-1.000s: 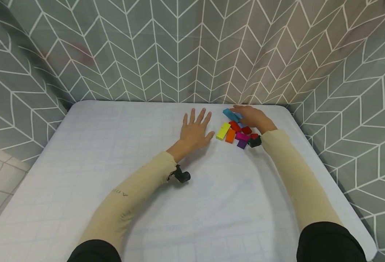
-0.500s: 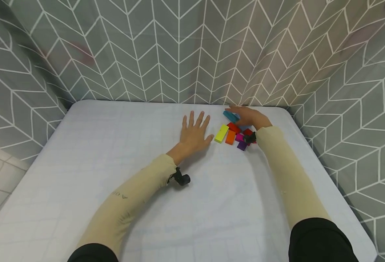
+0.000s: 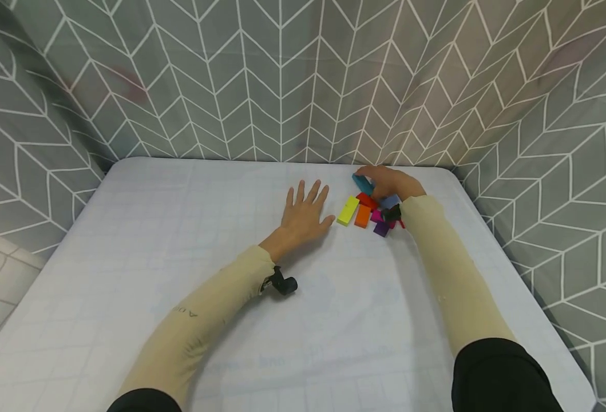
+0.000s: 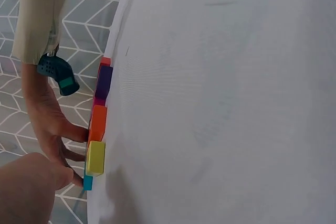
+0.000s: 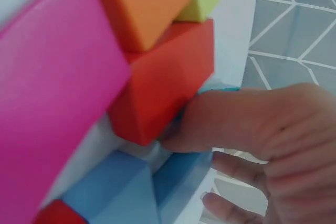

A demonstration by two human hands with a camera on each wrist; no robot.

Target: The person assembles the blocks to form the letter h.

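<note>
My right hand (image 3: 392, 182) reaches over the far side of a cluster of coloured blocks. Its thumb and fingers pinch a teal block (image 3: 363, 183) at the cluster's back left. In the right wrist view, the thumb lies between a red block (image 5: 176, 80) and light blue blocks (image 5: 113, 184). Yellow (image 3: 348, 210), orange (image 3: 363, 216) and purple (image 3: 381, 229) blocks form the near side, with a magenta block (image 5: 63, 93) close by. My left hand (image 3: 303, 220) lies palm down with fingers spread, its thumb just left of the yellow block.
A white-covered table (image 3: 230, 343) runs beneath both hands. A grey curtain with white chevron lines (image 3: 261, 80) hangs behind its far edge and along the right. Small black cameras, such as the left one (image 3: 284, 283), sit at the wrists.
My right hand has shifted a little left and closed around the teal block. A light blue block now shows behind it. The yellow block has slid slightly left; my left hand stays nearly still.
</note>
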